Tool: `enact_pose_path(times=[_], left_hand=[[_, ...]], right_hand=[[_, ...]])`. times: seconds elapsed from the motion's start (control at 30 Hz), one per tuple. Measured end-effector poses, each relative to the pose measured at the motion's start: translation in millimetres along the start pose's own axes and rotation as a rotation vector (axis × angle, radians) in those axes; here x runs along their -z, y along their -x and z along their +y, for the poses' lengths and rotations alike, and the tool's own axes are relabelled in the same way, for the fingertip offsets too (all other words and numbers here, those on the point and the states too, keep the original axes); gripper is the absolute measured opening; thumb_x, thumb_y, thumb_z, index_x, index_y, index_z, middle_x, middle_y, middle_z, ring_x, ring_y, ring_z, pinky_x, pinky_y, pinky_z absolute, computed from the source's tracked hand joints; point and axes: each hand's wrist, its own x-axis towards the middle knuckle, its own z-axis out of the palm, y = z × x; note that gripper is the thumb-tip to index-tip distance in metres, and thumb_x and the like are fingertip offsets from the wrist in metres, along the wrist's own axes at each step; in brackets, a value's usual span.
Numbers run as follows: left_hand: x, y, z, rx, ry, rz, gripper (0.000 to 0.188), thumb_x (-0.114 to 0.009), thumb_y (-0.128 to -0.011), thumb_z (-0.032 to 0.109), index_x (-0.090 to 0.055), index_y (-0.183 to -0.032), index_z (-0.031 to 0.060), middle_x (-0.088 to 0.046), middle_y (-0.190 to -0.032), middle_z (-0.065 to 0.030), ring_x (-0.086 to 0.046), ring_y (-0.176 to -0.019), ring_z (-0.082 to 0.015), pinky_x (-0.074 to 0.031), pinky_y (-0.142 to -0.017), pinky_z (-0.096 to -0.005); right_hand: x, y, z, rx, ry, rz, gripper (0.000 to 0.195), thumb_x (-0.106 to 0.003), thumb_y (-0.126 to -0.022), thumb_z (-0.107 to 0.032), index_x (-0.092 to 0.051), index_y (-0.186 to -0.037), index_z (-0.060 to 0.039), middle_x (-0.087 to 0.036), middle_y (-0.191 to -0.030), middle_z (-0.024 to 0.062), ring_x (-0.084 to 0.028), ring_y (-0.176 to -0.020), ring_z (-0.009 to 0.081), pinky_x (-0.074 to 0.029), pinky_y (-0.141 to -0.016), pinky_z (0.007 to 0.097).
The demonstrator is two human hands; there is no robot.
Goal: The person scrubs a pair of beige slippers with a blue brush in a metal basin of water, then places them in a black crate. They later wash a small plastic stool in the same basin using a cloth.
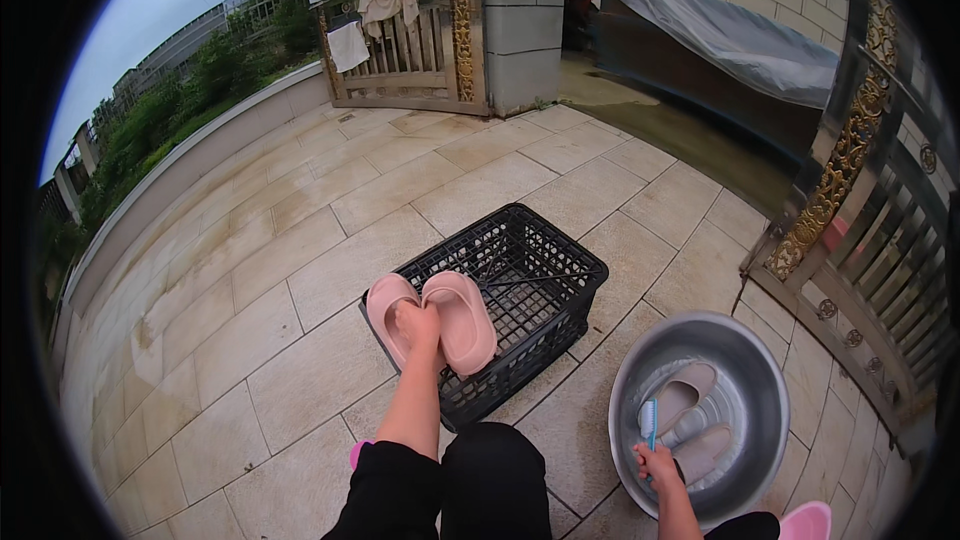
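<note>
My left hand [417, 324] grips a pair of pink slippers [460, 322] by their inner edges, over the near left end of a black plastic crate [559, 300]. To the right, my right hand [658, 465] is closed round the handle of a blue scrubbing brush [649, 420] with pale bristles, over the left side of a metal basin [765, 420]. Two light beige slip-on shoes [697, 382] lie in shallow water inside the basin, one behind the other. The brush head is beside the farther shoe; whether it touches is unclear.
Pale stone tiles [262, 315] pave the ground. A metal gate leaf with gold ornament [832, 187] stands at the right; another [405, 52] hung with cloths stands behind. A low wall [202, 120] runs along the left. A pink plastic object [808, 521] sits at the lower right.
</note>
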Motion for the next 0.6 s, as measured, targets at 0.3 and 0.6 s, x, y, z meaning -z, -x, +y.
enact_pose_path(times=[0.3, 0.6], left_hand=[[-15.6, -36.0, -13.7, 0.02, 0.169, 0.013, 0.028, -0.055, -0.078, 0.019, -0.056, -0.09, -0.0061, -0.061, -0.084, -0.0171, -0.059, -0.077, -0.0237, -0.045, -0.066, -0.0309], [67.4, 0.4, 16.4, 0.131, 1.572, -0.496, 0.039, -0.038, -0.09, 0.026, -0.042, -0.121, 0.0039, -0.049, -0.116, -0.0044, -0.046, -0.106, -0.0143, -0.036, -0.09, -0.0272]], right_hand=[[2.4, -8.2, -3.3, 0.062, 0.02, -0.025, 0.015, -0.05, -0.084, -0.019, -0.052, -0.087, -0.0045, -0.042, -0.057, -0.0019, -0.032, -0.041, 0.0069, -0.028, -0.038, 0.0234], [16.3, 12.6, -36.8, 0.13, 0.076, 0.063, 0.017, -0.05, -0.084, -0.021, -0.055, -0.085, -0.0047, -0.043, -0.056, -0.0023, -0.032, -0.041, 0.0058, -0.028, -0.037, 0.0224]])
